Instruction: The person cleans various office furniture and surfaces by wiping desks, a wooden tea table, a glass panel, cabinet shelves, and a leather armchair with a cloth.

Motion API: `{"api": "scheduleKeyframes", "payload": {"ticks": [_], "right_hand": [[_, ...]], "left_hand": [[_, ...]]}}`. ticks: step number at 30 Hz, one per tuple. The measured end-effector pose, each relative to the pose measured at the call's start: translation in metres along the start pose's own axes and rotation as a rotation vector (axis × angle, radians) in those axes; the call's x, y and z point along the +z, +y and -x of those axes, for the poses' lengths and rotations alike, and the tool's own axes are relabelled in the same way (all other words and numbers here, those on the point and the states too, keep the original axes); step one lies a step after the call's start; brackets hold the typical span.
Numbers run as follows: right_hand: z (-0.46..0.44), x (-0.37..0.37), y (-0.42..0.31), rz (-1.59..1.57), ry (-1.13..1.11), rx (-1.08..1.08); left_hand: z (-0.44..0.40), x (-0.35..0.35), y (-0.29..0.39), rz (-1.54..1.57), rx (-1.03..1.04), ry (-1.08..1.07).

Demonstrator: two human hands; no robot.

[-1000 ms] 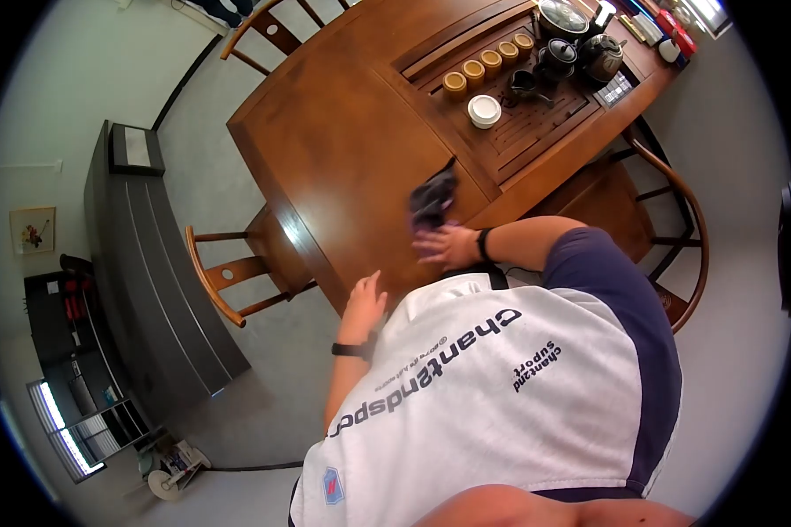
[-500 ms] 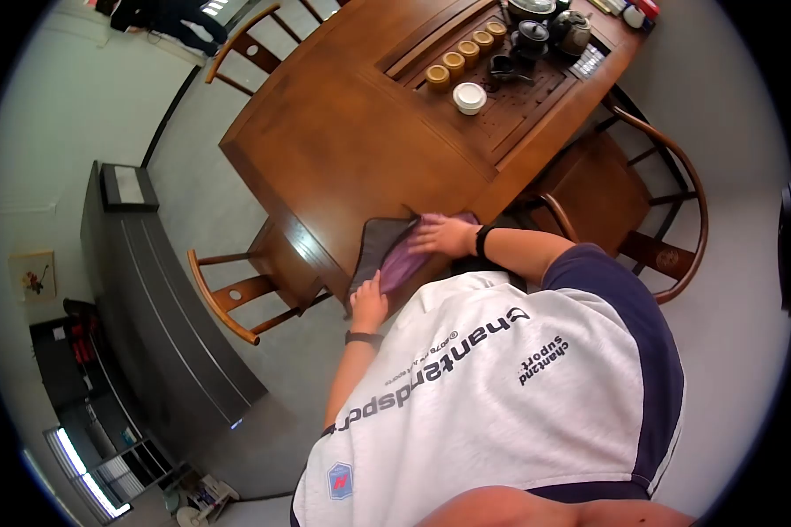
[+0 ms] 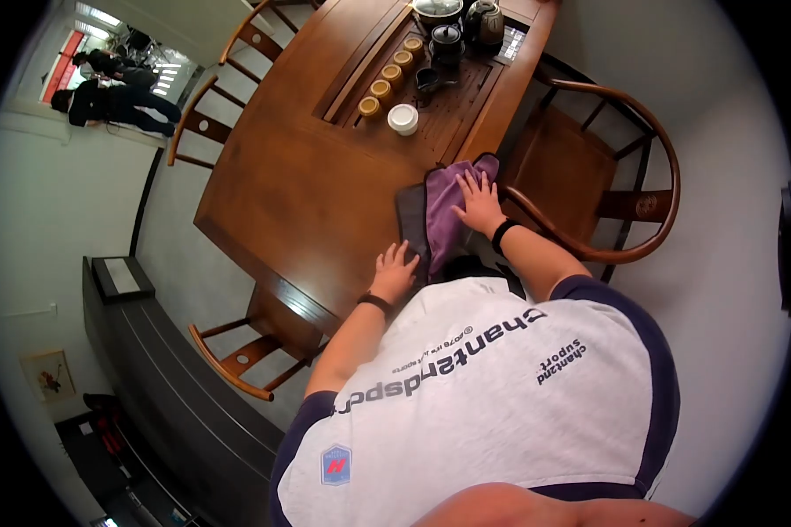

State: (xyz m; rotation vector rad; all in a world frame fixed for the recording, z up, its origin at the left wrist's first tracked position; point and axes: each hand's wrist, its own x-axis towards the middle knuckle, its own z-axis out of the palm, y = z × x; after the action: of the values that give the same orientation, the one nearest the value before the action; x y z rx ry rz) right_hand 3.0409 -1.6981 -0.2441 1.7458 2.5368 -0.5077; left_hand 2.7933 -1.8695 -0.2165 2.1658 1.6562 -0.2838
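A folded cloth (image 3: 448, 215), purple on one face and dark grey on the other, lies at the near edge of the wooden table (image 3: 299, 202). My right hand (image 3: 481, 205) rests flat on its purple part with fingers spread. Beside the cloth's grey side is my left hand (image 3: 394, 274), its fingers stretched out and touching the lower grey edge. Neither hand is closed around the fabric. Part of the cloth's near end is hidden by my body.
A sunken tea tray (image 3: 448, 123) holds several yellow-topped cups (image 3: 380, 90), a white lidded cup (image 3: 402, 119), a black pot (image 3: 446, 39) and a kettle (image 3: 484, 22). Wooden chairs (image 3: 580, 167) flank the table. A person (image 3: 114, 104) is in the far doorway.
My view has shifted. The cloth's purple part now lies more to the right, with grey fabric at its left. My left hand has loosened from the cloth's edge and its fingers have opened.
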Motion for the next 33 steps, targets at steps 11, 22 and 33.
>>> {"api": "scheduleKeyframes", "payload": {"ticks": [11,22,33], "right_hand": [[-0.018,0.021,-0.005,0.236,-0.159,-0.616],[0.039,0.038,-0.164,-0.019,-0.236,-0.755],[-0.036,0.039,-0.208,0.191,-0.374,-0.746]], "left_hand": [[0.034,0.013,0.005,0.131,-0.096,-0.145],[0.151,0.112,0.023,0.700,-0.887,0.143],[0.060,0.072,-0.028,0.775,-1.548,0.070]]}}
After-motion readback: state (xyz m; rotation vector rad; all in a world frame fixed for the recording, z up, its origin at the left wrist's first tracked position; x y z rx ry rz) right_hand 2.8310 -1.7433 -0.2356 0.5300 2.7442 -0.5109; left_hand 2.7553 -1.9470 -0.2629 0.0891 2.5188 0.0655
